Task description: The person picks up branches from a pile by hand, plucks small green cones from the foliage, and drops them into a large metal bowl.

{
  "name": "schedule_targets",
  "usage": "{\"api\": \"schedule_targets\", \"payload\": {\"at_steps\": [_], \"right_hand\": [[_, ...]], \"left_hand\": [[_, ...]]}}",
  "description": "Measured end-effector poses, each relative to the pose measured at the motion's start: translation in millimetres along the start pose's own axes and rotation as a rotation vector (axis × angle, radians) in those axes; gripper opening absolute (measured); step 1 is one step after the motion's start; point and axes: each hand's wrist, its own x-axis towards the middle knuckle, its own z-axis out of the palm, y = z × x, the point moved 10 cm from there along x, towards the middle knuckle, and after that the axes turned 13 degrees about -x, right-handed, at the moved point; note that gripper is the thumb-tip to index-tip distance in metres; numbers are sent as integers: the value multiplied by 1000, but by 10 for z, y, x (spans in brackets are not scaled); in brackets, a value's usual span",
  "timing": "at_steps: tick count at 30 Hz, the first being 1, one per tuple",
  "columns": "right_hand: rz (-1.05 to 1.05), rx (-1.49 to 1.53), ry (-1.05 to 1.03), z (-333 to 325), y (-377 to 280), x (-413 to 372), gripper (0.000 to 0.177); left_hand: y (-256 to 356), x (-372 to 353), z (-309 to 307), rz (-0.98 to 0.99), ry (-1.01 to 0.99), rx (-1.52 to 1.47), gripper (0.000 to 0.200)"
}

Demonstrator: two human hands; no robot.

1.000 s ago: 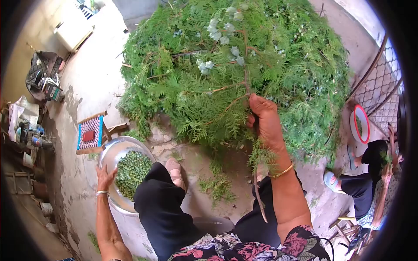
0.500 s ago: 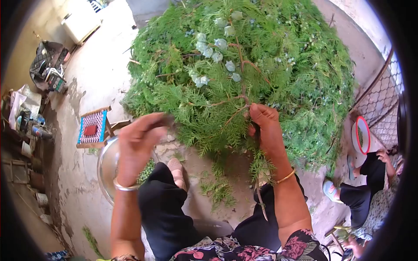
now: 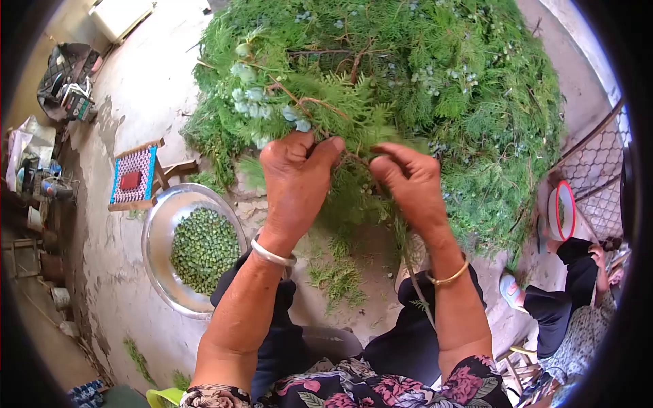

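My left hand (image 3: 296,183) is closed on a leafy conifer branch (image 3: 323,105), just below a cluster of pale blue-green cones (image 3: 250,95). Close by on the right, my right hand (image 3: 411,183) pinches the same branch's stem, with fingers curled and thumb pressed in. The stem's bare lower end hangs past my right wrist toward my lap. Behind both hands rises a large heap of green conifer branches (image 3: 476,136). To the left of my left forearm, a wide metal basin (image 3: 158,262) holds many small green cones (image 3: 204,251).
A small woven stool (image 3: 132,178) stands beyond the basin. Fallen sprigs (image 3: 338,279) lie on the floor between my feet. At right sit another person (image 3: 578,326) and a white, red-rimmed tub (image 3: 559,211). Household clutter (image 3: 41,177) lines the left wall.
My left hand has come from above the basin to the branch and closed on it. The coned part of the branch has swung left and down. My right hand still grips the stem.
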Motion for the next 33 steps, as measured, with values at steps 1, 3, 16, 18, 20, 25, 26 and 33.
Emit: {"api": "schedule_targets", "payload": {"at_steps": [1,3,16,18,20,25,26,33], "right_hand": [[-69,-86,103,-165,-85,8,26],[-38,-106,151,-432,-61,10,26],[-110,-149,154,-161,-195,-68,23],[-93,-122,119,-171,-179,-39,24],[-48,-82,64,-124,-62,14,15],[36,89,176,-190,-19,34,10],[-34,-13,249,-275,-101,33,10],[-16,283,652,-927,138,82,4]], "left_hand": [[61,23,-42,61,18,72,30],[67,55,-129,69,44,193,29],[-49,-109,521,85,-250,228,11],[-40,-106,531,68,-294,112,9],[18,-124,587,105,-389,133,7],[-46,-135,545,57,-359,195,14],[4,-141,537,94,-351,239,17],[198,-88,351,290,-275,411,34]]}}
